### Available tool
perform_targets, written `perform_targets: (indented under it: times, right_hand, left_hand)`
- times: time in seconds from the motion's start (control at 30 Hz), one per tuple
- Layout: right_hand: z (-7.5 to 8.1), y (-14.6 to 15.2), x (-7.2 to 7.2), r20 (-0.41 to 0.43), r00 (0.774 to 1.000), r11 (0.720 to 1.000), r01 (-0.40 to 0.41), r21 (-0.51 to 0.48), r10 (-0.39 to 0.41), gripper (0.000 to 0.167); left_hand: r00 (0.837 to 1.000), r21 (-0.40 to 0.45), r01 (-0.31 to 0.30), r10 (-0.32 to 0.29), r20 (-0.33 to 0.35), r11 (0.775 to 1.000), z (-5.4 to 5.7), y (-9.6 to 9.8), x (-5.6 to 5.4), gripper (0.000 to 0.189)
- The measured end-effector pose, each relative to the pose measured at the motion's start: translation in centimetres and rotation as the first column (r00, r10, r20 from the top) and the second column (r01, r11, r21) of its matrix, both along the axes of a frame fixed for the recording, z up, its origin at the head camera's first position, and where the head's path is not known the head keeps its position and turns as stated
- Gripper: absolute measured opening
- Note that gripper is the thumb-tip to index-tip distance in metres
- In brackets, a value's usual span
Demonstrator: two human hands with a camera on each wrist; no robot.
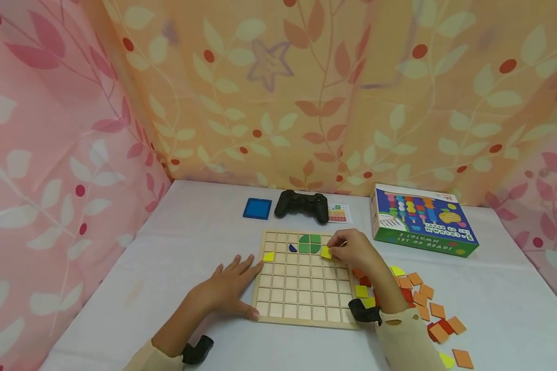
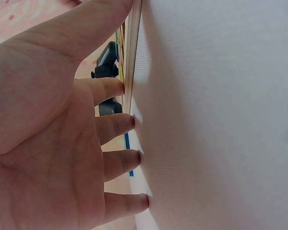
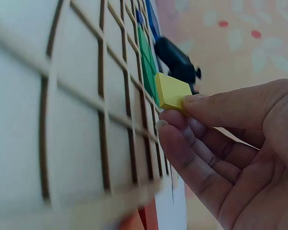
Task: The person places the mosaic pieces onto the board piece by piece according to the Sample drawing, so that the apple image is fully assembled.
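Note:
A wooden grid board (image 1: 278, 296) lies on the table, with several green tiles (image 1: 304, 248), a dark blue piece (image 1: 293, 248) and a yellow tile (image 1: 269, 256) in its upper cells. My right hand (image 1: 353, 247) pinches a yellow square tile (image 3: 173, 91) between thumb and fingertips, close over the board's upper right cells beside the green ones. Spread along the board's left edge, my left hand (image 1: 227, 287) touches it with the thumb and index finger. In the left wrist view the fingers (image 2: 117, 123) are straight, their tips down at the table.
Loose orange tiles (image 1: 438, 310), red tiles (image 1: 407, 295) and yellow tiles (image 1: 361, 291) are scattered right of the board, partly under the right forearm. Behind the board are a blue square tray (image 1: 257, 208), a black game controller (image 1: 301, 204), a pattern card (image 1: 340, 213) and a bead-set box (image 1: 422, 219).

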State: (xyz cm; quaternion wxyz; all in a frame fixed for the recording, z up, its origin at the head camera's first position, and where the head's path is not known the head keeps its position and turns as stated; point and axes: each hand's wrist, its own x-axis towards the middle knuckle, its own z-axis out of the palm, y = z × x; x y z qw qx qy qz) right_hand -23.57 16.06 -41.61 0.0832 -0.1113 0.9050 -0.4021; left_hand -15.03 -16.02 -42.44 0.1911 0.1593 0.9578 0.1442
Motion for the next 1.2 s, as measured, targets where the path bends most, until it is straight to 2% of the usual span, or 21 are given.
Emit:
perform_targets:
  times: [0.37,0.6,0.7,1.03,1.2]
  right_hand:
    - [0.0,-4.2,-0.2,-0.076,0.992,0.994,-0.101,-0.040,0.097,0.004]
    - [-0.1,-7.5,-0.3,-0.088,0.991,0.995,-0.096,0.031,0.099,0.005]
    - [-0.3,-8.5,-0.4,-0.096,0.989,0.994,-0.107,0.032,0.109,0.007]
    - [-1.0,-10.5,-0.2,-0.136,0.973,0.979,-0.170,0.109,0.184,0.009]
    - [-1.0,-11.1,0.2,-0.175,0.962,0.965,-0.174,0.197,0.209,0.010]
  left_hand:
    - [1.000,-0.020,0.011,-0.011,-0.003,1.000,0.3,0.1,-0.2,0.115]
    - [1.000,-0.020,0.021,-0.021,0.000,1.000,0.3,0.0,-0.4,0.114]
    - [1.000,-0.010,0.027,-0.027,0.002,1.000,0.3,0.0,-0.4,0.114]
    - [0.999,-0.013,0.036,-0.036,-0.001,0.999,0.0,-0.2,-0.3,0.115]
    - [0.999,-0.013,0.033,-0.033,0.001,0.999,-0.1,-0.3,-0.3,0.115]
